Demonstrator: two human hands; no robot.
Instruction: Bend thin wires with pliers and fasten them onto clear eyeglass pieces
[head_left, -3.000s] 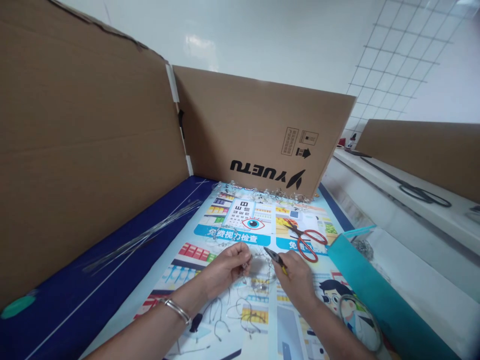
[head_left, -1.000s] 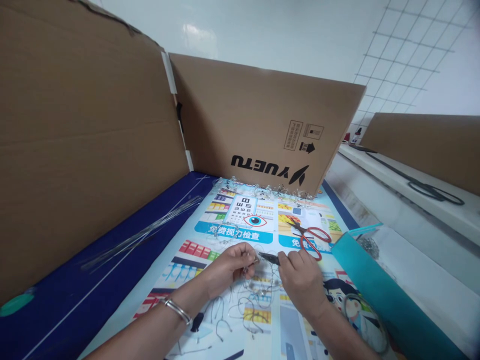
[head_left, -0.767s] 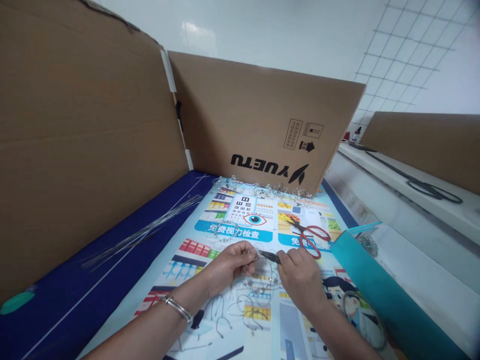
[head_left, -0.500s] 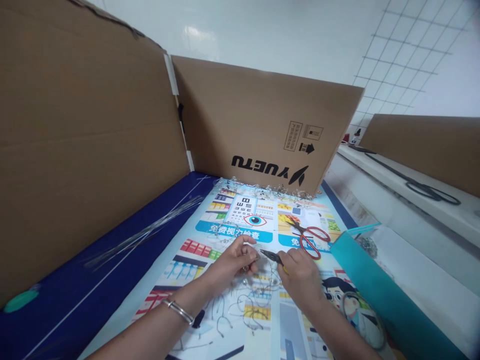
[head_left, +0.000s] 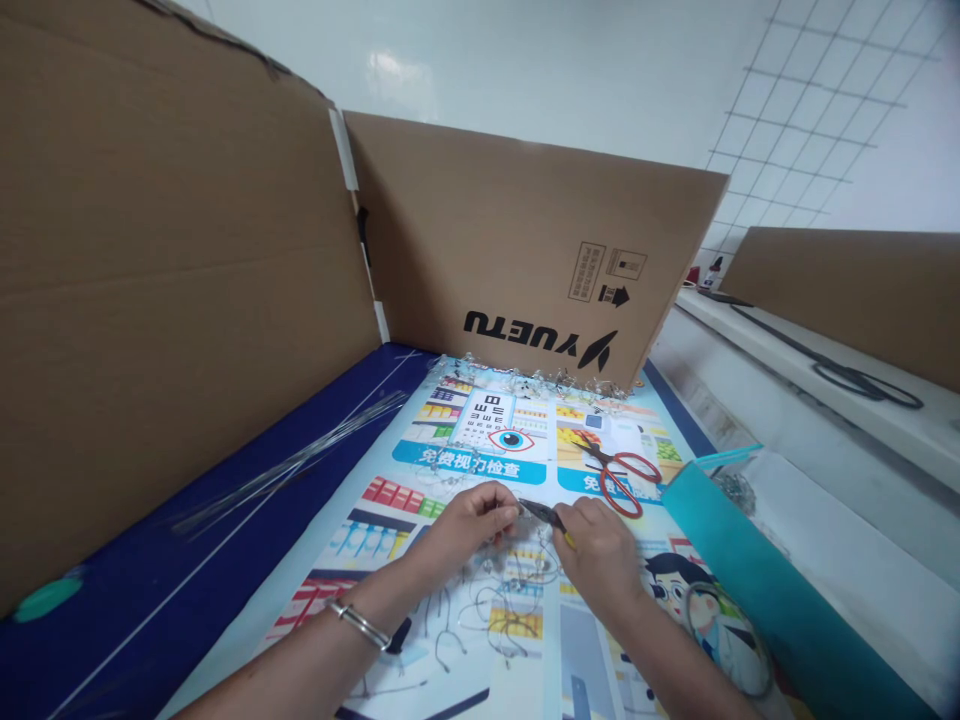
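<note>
Pliers fill our right grip, facing ten o'clock, likely to meet our left grip. That seems to pinch wire.

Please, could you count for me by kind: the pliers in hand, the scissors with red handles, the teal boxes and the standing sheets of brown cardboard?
Dark metal pliers with yellow grip, in the right hand: 1
Metal scissors with red loop handles: 1
Teal-sided open box: 1
Brown cardboard sheets, left, back and right: 3
Total: 6
</note>
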